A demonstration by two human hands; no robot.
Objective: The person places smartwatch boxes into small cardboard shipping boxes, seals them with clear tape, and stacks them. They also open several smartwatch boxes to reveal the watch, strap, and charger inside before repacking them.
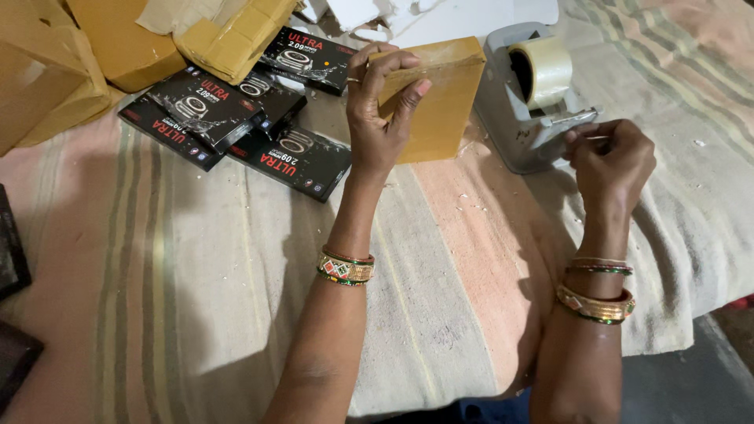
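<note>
A brown-paper-wrapped box (436, 98) is gripped upright at centre top by the left hand (377, 110); tape (end barely visible) is pinched by the right hand (609, 157) at the grey tape dispenser (534, 94), upper right. Sealing step, prob.; next, a strip needs tearing off & laying across the wrap.

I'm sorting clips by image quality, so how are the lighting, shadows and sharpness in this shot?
Head view: hard light from the upper right, bright on the striped cloth; the arms throw dark shadows to the left; the left hand, wrapped box and right hand at the tape dispenser are sharp; some glare on the glossy black boxes; corners dim.
</note>
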